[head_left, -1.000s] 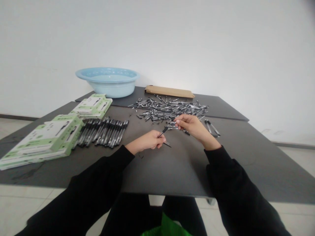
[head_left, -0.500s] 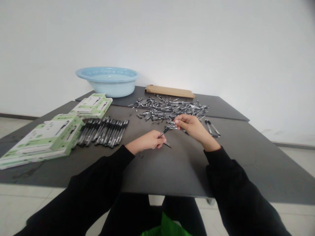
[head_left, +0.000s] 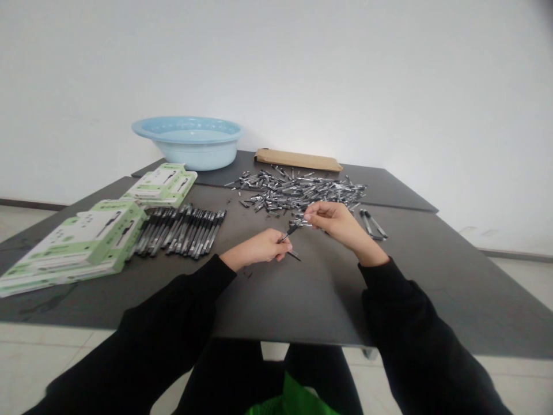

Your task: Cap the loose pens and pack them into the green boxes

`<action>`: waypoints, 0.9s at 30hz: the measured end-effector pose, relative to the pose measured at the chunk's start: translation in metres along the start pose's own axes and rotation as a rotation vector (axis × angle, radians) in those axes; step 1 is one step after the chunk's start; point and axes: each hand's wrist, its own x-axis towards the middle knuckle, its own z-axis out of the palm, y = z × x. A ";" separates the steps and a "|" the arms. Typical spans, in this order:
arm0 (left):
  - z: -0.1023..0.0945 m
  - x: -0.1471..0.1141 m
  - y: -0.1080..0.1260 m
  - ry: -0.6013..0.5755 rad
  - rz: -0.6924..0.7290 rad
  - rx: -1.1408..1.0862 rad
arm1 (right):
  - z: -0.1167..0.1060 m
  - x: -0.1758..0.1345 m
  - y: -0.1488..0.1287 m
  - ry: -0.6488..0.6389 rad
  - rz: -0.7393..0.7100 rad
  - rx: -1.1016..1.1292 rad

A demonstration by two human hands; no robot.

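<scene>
Fingers closed, my left hand (head_left: pixel 272 245) grips a pen (head_left: pixel 292 230) with a black grip section, held above the table. A thin dark end sticks out below the thumb. My right hand (head_left: pixel 332 221) is just beyond and to the right, thumb and forefinger pinched near the pen's upper end but apart from it. What the pinch holds, if anything, is too small to make out. Behind the hands lies a heap of loose pen parts (head_left: pixel 298 190), clear and black. A row of pens (head_left: pixel 199 230) lies to the left.
Green and white pen boxes (head_left: pixel 73 239) are stacked at the left, with more boxes (head_left: pixel 166 183) behind. A light blue basin (head_left: pixel 199 155) and a flat brown cardboard piece (head_left: pixel 298 159) sit at the back. Several pens (head_left: pixel 372 223) lie right of my right hand.
My right hand has shifted very slightly left, toward the pen's upper end. My left hand keeps its hold on the pen.
</scene>
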 end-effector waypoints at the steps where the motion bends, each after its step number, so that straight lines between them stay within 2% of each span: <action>1: 0.000 0.000 -0.001 -0.001 0.005 0.013 | 0.001 0.000 -0.001 -0.005 0.002 0.006; 14: 0.001 0.000 0.000 0.015 0.033 0.014 | 0.005 0.000 0.003 -0.050 0.073 0.104; 27: 0.003 0.000 -0.002 0.075 0.055 0.000 | 0.011 0.004 0.023 -0.028 0.163 0.265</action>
